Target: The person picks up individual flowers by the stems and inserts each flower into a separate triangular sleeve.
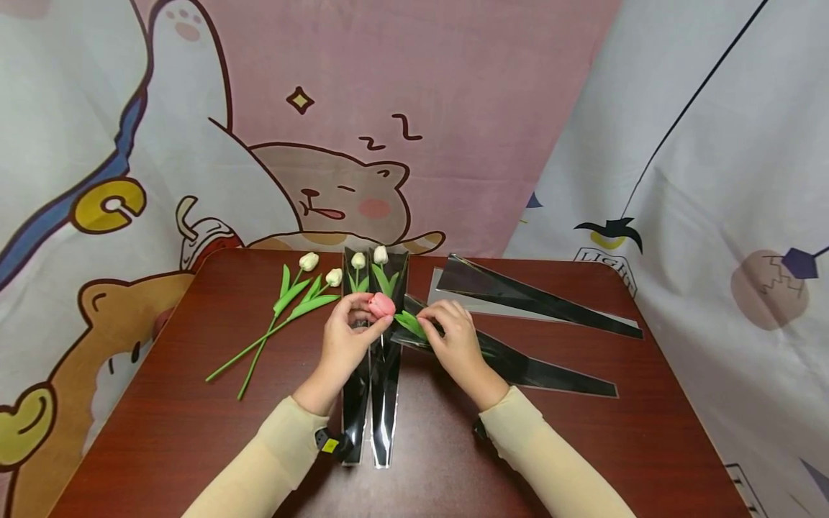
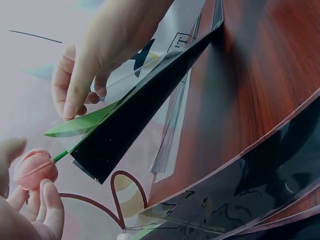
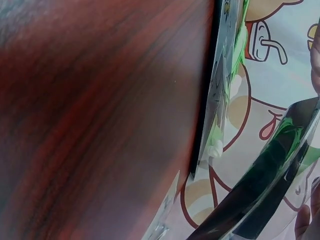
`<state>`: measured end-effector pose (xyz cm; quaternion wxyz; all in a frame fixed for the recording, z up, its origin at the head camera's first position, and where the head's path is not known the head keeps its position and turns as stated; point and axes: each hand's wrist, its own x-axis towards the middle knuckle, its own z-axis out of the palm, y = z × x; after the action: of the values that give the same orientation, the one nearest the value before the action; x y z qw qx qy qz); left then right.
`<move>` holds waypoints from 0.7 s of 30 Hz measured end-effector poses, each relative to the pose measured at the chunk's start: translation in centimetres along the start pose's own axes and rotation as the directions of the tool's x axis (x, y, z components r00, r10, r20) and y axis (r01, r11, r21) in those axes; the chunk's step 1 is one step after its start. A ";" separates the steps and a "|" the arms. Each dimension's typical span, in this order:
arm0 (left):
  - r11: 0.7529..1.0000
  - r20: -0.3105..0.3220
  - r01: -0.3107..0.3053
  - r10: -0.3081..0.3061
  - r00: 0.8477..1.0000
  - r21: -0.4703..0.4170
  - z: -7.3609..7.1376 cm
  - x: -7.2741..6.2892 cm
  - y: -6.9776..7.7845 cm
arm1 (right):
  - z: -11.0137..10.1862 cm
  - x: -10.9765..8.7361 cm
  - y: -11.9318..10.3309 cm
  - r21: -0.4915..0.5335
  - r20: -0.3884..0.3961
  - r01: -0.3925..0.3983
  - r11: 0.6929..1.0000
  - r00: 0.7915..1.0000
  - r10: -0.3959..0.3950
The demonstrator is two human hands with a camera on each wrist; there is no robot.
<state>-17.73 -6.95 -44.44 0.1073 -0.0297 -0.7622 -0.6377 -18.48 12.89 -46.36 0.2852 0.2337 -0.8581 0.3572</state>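
My left hand (image 1: 342, 344) holds a pink artificial tulip (image 1: 382, 305) by its bloom, fingers and thumb around the petals. With thumb and fingertips, my right hand (image 1: 458, 351) pinches the tulip's green leaf (image 1: 411, 324) at the wide mouth of a black-backed clear flower sleeve (image 1: 557, 375). In the left wrist view the stem (image 2: 61, 155) runs from the bloom into this sleeve (image 2: 135, 117), while part of the leaf (image 2: 75, 126) sticks out. The sleeve slants rightward, its narrow end pointing right; the lower stem is hidden inside.
Two sleeves (image 1: 383, 417) holding white tulips (image 1: 380, 255) lie side by side mid-table. Two loose white tulips (image 1: 309, 262) cross at the left. Another black sleeve (image 1: 518, 291) lies on a pale clear sheet at the back right. A printed cloth (image 1: 453, 129) hangs behind the brown table (image 1: 194, 432).
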 end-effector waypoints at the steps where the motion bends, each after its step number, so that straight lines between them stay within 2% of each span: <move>1: 1.000 0.009 0.005 -0.005 1.000 -0.028 0.0 0.0 0.1 | 0.0 0.0 0.0 0.002 0.001 -0.002 1.000 1.000 0.002; 5: 0.991 0.037 0.017 -0.012 0.999 -0.132 -0.2 -0.5 1.5 | -0.1 0.2 -0.1 0.011 0.006 -0.006 1.000 1.000 0.006; 8: 0.986 0.047 0.027 -0.020 0.999 -0.162 -0.3 -0.8 2.7 | 0.0 0.3 -0.2 0.016 0.010 -0.008 1.000 1.000 0.008; 10: 0.986 0.051 0.030 -0.021 0.998 -0.167 -0.1 -0.9 2.9 | 0.0 0.4 -0.3 0.017 0.011 -0.007 1.000 1.000 0.007; 16: 0.986 0.054 0.054 -0.046 0.997 -0.159 0.7 -0.6 0.8 | 0.1 0.4 -0.5 0.013 0.024 -0.010 1.000 1.000 0.010; 21: 0.987 0.028 0.041 -0.037 0.999 -0.152 1.0 -0.6 -0.3 | 0.0 0.3 -0.6 0.018 0.017 -0.014 1.000 1.000 0.013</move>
<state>-17.30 -6.02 -45.06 0.0826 -0.0309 -0.7127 -0.6959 -18.32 12.45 -45.82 0.2732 0.2336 -0.8588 0.3650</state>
